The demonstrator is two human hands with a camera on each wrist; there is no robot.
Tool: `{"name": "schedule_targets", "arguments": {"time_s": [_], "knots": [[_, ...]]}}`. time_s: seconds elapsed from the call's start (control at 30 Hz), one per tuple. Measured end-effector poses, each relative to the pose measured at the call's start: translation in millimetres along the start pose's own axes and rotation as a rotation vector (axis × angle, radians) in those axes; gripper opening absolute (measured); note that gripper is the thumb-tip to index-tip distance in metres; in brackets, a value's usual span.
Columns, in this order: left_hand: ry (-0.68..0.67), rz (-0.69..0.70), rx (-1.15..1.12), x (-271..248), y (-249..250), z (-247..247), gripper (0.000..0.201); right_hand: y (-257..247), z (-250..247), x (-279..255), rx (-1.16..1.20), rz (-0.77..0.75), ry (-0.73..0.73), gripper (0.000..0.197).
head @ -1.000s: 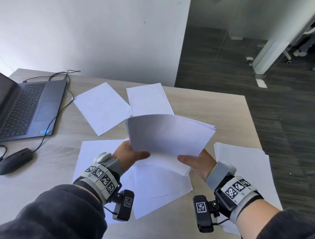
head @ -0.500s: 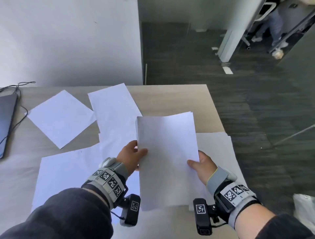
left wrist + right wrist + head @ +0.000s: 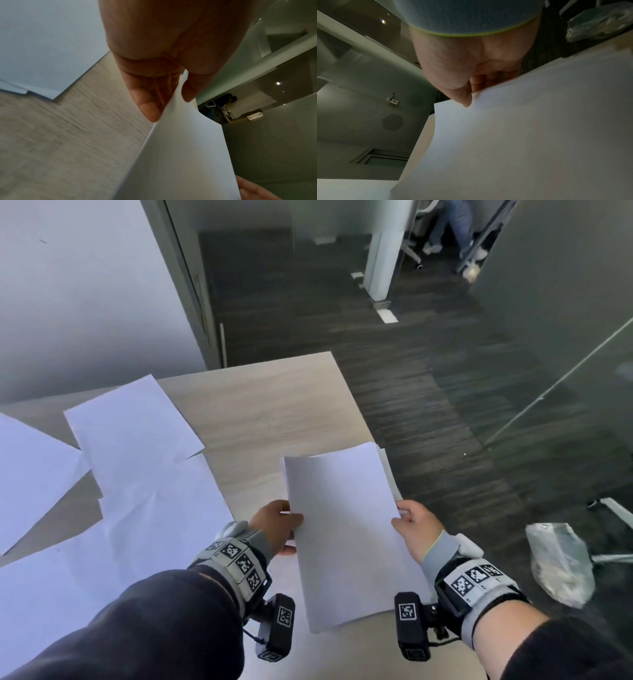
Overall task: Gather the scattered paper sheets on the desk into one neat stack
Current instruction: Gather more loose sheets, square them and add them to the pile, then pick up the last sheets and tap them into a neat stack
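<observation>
A stack of white paper sheets (image 3: 346,529) is held above the right end of the wooden desk (image 3: 267,412), long side pointing away from me. My left hand (image 3: 277,525) pinches its left edge, thumb on top and fingers under, as the left wrist view shows the stack (image 3: 181,155) between thumb and fingers (image 3: 149,108). My right hand (image 3: 414,529) grips the right edge; in the right wrist view the thumb lies on the stack (image 3: 513,142). Loose sheets (image 3: 133,433) lie overlapping on the desk to the left, another sheet (image 3: 390,470) peeks out under the stack.
The desk's right edge (image 3: 356,405) drops to dark floor. A crumpled plastic bag (image 3: 561,563) lies on the floor at the right. A white wall and door frame (image 3: 191,289) stand behind the desk. A seated person's legs (image 3: 448,224) show far back.
The view has swung right, so the laptop and mouse have left the frame. The stack, earlier fanned and askew, now sits squared between both hands nearer the desk's right edge.
</observation>
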State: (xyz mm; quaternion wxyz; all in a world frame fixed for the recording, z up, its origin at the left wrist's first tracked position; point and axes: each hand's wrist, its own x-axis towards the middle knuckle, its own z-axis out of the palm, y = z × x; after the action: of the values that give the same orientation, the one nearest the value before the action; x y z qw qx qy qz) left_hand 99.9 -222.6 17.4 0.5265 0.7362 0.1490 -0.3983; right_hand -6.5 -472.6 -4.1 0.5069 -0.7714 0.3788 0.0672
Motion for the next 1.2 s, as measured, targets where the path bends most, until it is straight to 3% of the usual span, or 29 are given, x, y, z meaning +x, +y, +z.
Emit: {"name": "schedule_targets", "arguments": {"time_s": [0.13,0.23,0.43,0.77,0.93,1.07,1.2], "knots": [[0.148,0.034,0.182,7,-6,2,0.045,7,-11,5,-0.071,0.046,0.08,0.032],[0.194,0.068,0.184,7,-11,3,0.042,13,-12,10,-0.133,0.036,0.102,0.032],[0.122,0.025,-0.014,1,-14,19,0.026,4,-3,16,-0.166,0.009,0.066,0.044],[0.025,0.066,-0.063,1,-12,20,0.028,-16,7,23,-0.271,-0.098,0.044,0.042],[0.187,0.148,0.136,-5,-24,-35,0.025,-42,28,12,-0.262,-0.247,0.073,0.031],[0.388,0.19,0.171,-13,-54,-97,0.017,-79,67,-6,-0.181,-0.33,-0.109,0.025],[0.608,0.172,0.197,-28,-94,-154,0.019,-111,119,-26,-0.25,-0.393,-0.349,0.024]]}}
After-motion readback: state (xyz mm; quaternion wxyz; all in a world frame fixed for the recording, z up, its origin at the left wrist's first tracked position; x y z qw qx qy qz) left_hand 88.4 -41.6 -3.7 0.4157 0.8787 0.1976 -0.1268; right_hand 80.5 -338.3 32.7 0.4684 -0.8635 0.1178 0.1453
